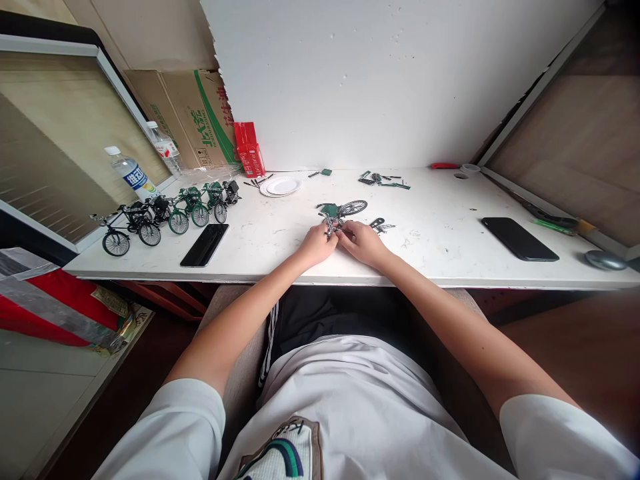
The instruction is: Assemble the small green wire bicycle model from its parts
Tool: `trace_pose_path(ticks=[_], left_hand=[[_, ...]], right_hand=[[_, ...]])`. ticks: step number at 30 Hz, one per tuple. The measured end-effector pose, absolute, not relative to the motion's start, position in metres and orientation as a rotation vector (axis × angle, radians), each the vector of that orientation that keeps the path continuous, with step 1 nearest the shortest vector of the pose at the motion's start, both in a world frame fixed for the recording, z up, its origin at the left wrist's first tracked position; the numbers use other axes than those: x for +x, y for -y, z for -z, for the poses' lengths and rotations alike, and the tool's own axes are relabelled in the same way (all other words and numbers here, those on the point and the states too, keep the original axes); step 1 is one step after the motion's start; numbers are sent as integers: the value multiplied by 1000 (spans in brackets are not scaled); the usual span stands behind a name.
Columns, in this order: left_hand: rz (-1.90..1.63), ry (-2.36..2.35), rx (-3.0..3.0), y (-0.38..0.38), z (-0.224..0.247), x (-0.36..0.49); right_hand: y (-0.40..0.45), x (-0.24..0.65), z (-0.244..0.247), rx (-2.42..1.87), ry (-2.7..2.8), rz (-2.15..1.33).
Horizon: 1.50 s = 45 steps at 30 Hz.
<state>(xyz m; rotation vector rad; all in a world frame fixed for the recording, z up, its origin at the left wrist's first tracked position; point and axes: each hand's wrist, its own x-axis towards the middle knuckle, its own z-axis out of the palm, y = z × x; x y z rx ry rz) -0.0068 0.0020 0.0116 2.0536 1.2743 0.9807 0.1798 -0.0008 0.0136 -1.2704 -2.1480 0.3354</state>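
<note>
Close to the table's front edge, my left hand (318, 245) and my right hand (366, 243) meet with fingertips pressed together. Between them is a partly built model bicycle (352, 208), green and black, with a spoked wheel at its far side. My left fingers grip its near end, by the small silver and black pieces. The right thumb and fingers pinch at the same spot; what exactly they hold is hidden. Just right of my right hand lie small black and silver parts (382, 225). Farther back are several loose dark green and black pieces (384, 179).
Several finished model bicycles (131, 225) stand at the left, before two bottles (131, 172). Phones lie at left (205, 245) and right (519, 239). White paper plates (281, 186), a red box (249, 149) and a red-handled tool (445, 165) are along the back. A cardboard box (186, 113) stands behind.
</note>
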Motion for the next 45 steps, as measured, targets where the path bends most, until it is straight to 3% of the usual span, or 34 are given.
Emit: trace_pose_path(ticks=[45], left_hand=[[-974,-1286,2062,0,-15,-7]], right_hand=[[0,180,-13,-1254,2145,-342]])
